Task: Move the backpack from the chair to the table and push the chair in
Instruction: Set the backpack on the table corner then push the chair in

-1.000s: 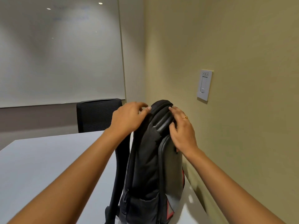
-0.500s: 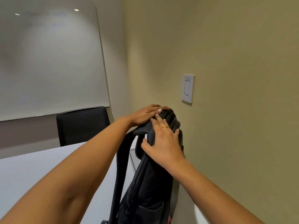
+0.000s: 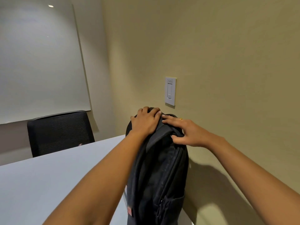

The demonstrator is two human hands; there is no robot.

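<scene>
The black backpack [image 3: 159,174] stands upright on the white table [image 3: 48,184], at its right edge close to the beige wall. My left hand [image 3: 144,122] lies over the top of the backpack with its fingers curled over the far side. My right hand [image 3: 189,133] holds the top right of the backpack, fingers stretched along the upper seam and thumb pressed against the side. The bottom of the backpack is cut off by the frame. The chair that the backpack came from is out of sight.
A black mesh chair [image 3: 58,132] stands at the far side of the table, tucked against its edge. A whiteboard [image 3: 40,62] hangs on the back wall. A white light switch [image 3: 170,91] sits on the right wall just above the backpack.
The backpack has turned and now stands nearer the right wall. My left hand moved from its front edge onto its top, and my right hand slid to the top right.
</scene>
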